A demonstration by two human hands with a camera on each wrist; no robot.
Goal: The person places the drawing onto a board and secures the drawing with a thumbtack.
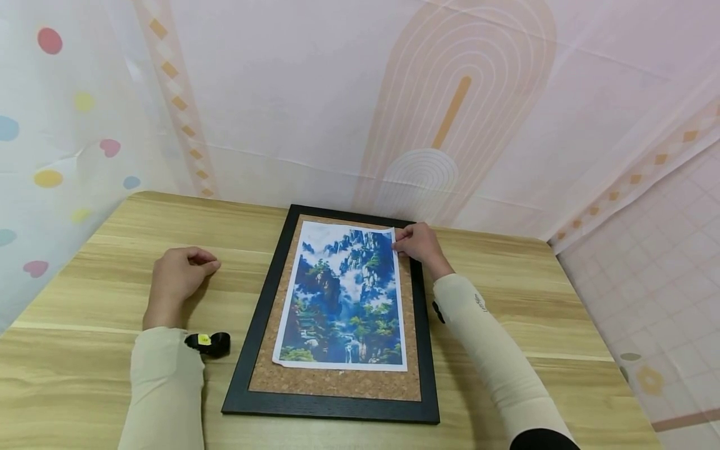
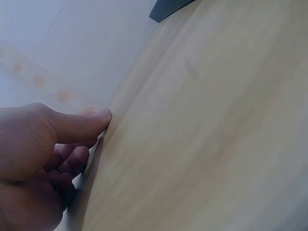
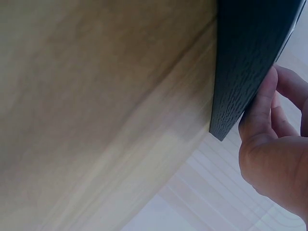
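Note:
A black picture frame (image 1: 254, 337) lies flat on the wooden table (image 1: 84, 369), its inside lined with cork (image 1: 337, 382). On the cork lies a blue-and-green mountain landscape print (image 1: 343, 294). My right hand (image 1: 419, 247) is at the print's top right corner, fingers curled, pinching the slightly lifted paper there. In the right wrist view the thumb of that hand (image 3: 274, 154) lies along the frame's dark edge (image 3: 245, 62). My left hand (image 1: 180, 269) rests on the table to the left of the frame, loosely curled and holding nothing (image 2: 43, 159). A frame corner (image 2: 166, 7) shows far off.
A patterned cloth backdrop (image 1: 360, 94) hangs right behind the table's far edge. A small black device with a yellow sticker (image 1: 209, 342) sits at my left wrist. The table's right edge (image 1: 590, 325) drops off to a pink gridded floor covering.

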